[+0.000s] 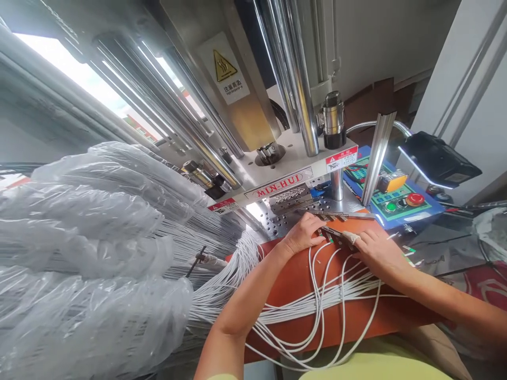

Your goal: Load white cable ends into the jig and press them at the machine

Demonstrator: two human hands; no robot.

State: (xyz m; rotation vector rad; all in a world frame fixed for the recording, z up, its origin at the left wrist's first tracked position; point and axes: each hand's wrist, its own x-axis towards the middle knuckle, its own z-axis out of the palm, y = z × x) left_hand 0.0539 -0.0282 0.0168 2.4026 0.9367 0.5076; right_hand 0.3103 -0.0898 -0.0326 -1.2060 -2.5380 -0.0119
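Observation:
My left hand (307,232) is closed on the left end of a narrow metal mould bar (331,230), its fingertips on the edge. My right hand (376,250) grips the bar's right end, with a whitish wrap (350,237) around one finger. Small green-and-metal cable ends show under the bar, partly hidden by my fingers. From there several white cables (317,279) loop down toward me. Just behind lies a second metal bar (344,216) with small blocks along it. Both bars are over a reddish-brown work surface (287,279).
A press marked MIN-HUI (279,184) stands ahead, with a hot-surface warning label (224,68). At right are a blue control box (420,214) with buttons and a black lamp (439,158). Plastic-wrapped cable bundles (95,253) fill the left, and a bunch of white cables crosses the work surface.

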